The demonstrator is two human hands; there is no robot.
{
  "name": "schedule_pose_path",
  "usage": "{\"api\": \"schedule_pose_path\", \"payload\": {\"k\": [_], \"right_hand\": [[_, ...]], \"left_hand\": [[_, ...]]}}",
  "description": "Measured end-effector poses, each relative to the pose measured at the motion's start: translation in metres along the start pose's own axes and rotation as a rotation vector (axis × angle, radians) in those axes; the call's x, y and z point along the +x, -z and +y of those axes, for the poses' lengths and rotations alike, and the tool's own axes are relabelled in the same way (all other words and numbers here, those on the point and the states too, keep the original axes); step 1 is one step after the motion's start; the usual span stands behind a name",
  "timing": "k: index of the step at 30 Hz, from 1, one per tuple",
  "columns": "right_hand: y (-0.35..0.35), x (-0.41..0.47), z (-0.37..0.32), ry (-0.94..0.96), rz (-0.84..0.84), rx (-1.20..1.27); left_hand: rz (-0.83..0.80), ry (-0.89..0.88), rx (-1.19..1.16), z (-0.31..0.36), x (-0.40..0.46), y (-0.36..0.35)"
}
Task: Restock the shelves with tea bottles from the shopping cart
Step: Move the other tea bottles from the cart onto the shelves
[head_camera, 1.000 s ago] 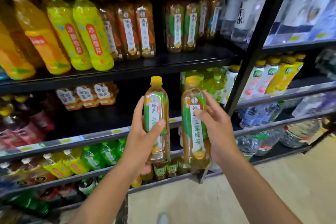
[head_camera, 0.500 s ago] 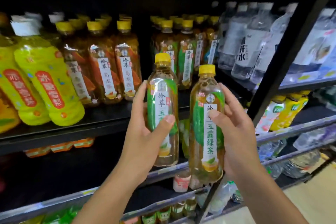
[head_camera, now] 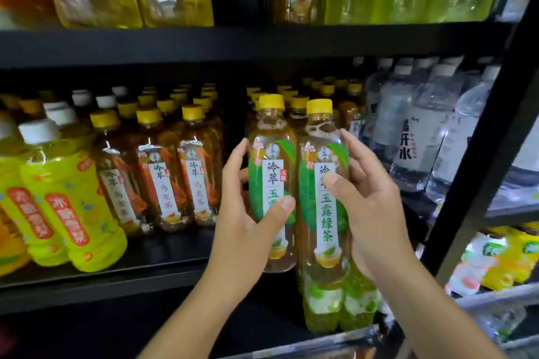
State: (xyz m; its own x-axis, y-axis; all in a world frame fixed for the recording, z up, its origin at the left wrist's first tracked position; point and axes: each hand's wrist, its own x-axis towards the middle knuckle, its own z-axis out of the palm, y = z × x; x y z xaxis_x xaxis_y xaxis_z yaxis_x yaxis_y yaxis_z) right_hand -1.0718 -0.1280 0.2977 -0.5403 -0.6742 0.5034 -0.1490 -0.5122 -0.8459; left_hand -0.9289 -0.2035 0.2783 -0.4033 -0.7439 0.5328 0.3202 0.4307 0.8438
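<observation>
I hold two green-label tea bottles with yellow caps, upright and side by side, in front of the middle black shelf point(head_camera: 163, 268). My left hand point(head_camera: 245, 221) grips the left tea bottle point(head_camera: 272, 140), thumb across its label. My right hand point(head_camera: 370, 207) grips the right tea bottle point(head_camera: 322, 143), thumb on its white label strip. Both bottles hang at the shelf's front edge, before a row of like green-label bottles point(head_camera: 347, 96) behind them. The shopping cart is out of view.
Orange-label tea bottles point(head_camera: 172, 172) stand left of my hands, yellow-green juice bottles point(head_camera: 67, 207) further left. Clear water bottles point(head_camera: 414, 137) fill the right. A black upright post point(head_camera: 481, 172) divides the rack. More green bottles point(head_camera: 335, 303) sit on the shelf below.
Both hands have lifted the two bottles up and forward to the middle shelf, and the bottles have come closer together. My view has risen and moved nearer the shelf.
</observation>
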Motion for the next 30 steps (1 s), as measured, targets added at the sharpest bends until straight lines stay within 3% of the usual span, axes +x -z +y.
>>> {"api": "schedule_pose_path", "payload": {"k": [12, 19, 26, 30], "right_hand": [[0.011, 0.042, 0.025, 0.010, -0.209, 0.079], [0.016, 0.038, 0.052, 0.052, -0.174, 0.101], [0.029, 0.030, 0.059, 0.116, -0.199, -0.210], [0.034, 0.020, 0.065, 0.122, -0.155, -0.379]], "left_hand": [[0.166, -0.075, 0.189, -0.027, 0.022, -0.020], [0.153, -0.088, 0.256, -0.046, 0.017, -0.022], [0.094, -0.068, 0.342, -0.055, 0.009, -0.016], [0.164, -0.052, 0.511, -0.060, -0.001, -0.011]]}}
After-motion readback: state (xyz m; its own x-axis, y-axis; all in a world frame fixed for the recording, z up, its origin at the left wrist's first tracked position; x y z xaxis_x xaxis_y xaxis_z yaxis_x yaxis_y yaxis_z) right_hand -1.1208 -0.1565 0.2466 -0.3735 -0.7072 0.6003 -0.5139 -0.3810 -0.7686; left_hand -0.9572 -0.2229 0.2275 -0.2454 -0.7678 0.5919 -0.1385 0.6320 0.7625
